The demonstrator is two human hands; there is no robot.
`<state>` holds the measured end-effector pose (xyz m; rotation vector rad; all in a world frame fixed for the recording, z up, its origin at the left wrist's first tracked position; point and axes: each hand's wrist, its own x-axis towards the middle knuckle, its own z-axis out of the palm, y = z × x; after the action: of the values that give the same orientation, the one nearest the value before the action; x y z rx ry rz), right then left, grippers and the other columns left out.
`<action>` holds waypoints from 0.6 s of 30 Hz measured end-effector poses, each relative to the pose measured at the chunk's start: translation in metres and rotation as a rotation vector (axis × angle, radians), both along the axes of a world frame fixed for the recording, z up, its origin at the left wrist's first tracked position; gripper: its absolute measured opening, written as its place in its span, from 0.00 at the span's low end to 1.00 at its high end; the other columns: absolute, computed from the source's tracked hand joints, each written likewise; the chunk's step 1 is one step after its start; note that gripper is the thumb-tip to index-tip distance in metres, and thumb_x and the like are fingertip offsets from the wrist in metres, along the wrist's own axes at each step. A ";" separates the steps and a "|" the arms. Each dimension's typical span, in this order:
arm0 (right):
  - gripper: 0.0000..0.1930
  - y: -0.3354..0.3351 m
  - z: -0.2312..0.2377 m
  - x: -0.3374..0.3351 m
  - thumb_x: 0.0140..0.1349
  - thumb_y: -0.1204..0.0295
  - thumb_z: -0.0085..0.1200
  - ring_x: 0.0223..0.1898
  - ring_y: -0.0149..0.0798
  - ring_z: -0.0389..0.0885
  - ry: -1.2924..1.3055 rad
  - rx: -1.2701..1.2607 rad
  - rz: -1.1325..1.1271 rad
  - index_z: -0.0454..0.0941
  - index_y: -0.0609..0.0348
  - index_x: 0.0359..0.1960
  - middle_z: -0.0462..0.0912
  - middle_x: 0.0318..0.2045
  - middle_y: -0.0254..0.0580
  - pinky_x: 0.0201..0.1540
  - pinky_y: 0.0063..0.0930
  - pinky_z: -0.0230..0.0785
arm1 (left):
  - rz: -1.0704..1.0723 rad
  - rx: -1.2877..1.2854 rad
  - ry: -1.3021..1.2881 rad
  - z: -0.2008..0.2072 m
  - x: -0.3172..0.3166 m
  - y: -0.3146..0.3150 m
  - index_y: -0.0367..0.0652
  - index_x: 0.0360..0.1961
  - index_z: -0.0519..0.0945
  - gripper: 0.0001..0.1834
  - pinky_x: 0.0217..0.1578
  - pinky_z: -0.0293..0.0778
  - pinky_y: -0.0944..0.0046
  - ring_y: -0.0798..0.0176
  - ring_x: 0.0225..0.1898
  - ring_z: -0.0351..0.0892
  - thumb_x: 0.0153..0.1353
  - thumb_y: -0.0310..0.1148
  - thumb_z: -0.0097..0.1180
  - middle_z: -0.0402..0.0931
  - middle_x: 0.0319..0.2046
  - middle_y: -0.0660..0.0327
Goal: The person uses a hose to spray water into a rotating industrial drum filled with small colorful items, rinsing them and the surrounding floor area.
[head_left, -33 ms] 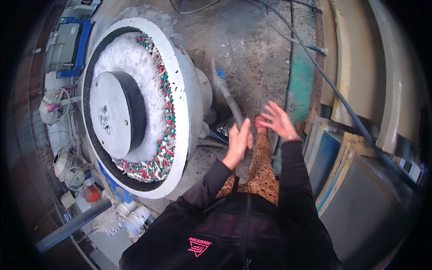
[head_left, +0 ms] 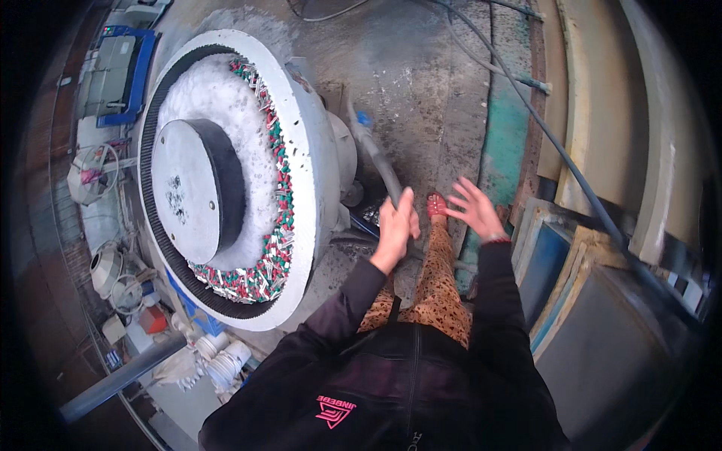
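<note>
My left hand (head_left: 397, 229) is closed around a grey hose (head_left: 385, 174), whose paler far end with a blue patch is slightly blurred. To its right, my right hand (head_left: 480, 212) hangs with fingers spread and holds nothing. On the left stands a large round vibratory tumbler bowl (head_left: 302, 173) with a white rim and a ribbed dark inner wall. White foam (head_left: 248, 113) covers much of its channel. Small red, green and white pieces (head_left: 259, 282) lie along the channel's right and near sides. A flat-topped round hub (head_left: 180, 184) rises in the middle.
Grey panels (head_left: 609, 331) and framed boards lean at the right. A dark hose or cable (head_left: 560, 146) crosses there. Blue-framed equipment (head_left: 120, 75) stands far left, and stacked white buckets (head_left: 228, 364) sit near left. A grey pipe (head_left: 124, 377) juts in at lower left.
My right hand has shifted slightly right and down. The far end of the hose has swung a little left, with my left hand still gripping it.
</note>
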<state>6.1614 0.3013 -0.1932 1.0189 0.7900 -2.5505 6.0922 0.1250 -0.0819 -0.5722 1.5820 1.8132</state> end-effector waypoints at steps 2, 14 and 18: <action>0.31 0.039 -0.024 0.043 0.62 0.58 0.42 0.60 0.51 0.54 -0.065 0.036 -0.005 0.48 0.55 0.63 0.49 0.62 0.48 0.54 0.46 0.61 | 0.084 -0.013 0.023 -0.010 -0.036 0.010 0.45 0.25 0.58 0.16 0.09 0.55 0.71 0.74 0.09 0.53 0.62 0.42 0.44 0.55 0.10 0.69; 0.09 0.064 -0.090 0.232 0.56 0.63 0.47 0.15 0.30 0.68 -0.771 0.366 0.090 0.69 0.54 0.27 0.71 0.20 0.33 0.14 0.26 0.66 | 0.110 -0.068 0.093 0.015 -0.034 0.013 0.46 0.25 0.57 0.15 0.09 0.54 0.71 0.75 0.09 0.52 0.62 0.40 0.45 0.53 0.11 0.70; 0.08 0.040 -0.090 0.211 0.57 0.63 0.47 0.14 0.28 0.66 -0.558 0.240 0.138 0.67 0.52 0.28 0.70 0.20 0.32 0.13 0.24 0.64 | 0.039 -0.063 0.004 0.029 -0.005 -0.012 0.46 0.25 0.58 0.15 0.10 0.54 0.71 0.75 0.09 0.53 0.62 0.40 0.45 0.54 0.11 0.70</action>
<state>6.3725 0.3412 -0.2831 1.5887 0.9640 -1.9336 6.0869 0.1128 -0.0525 -0.6329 1.6462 1.7987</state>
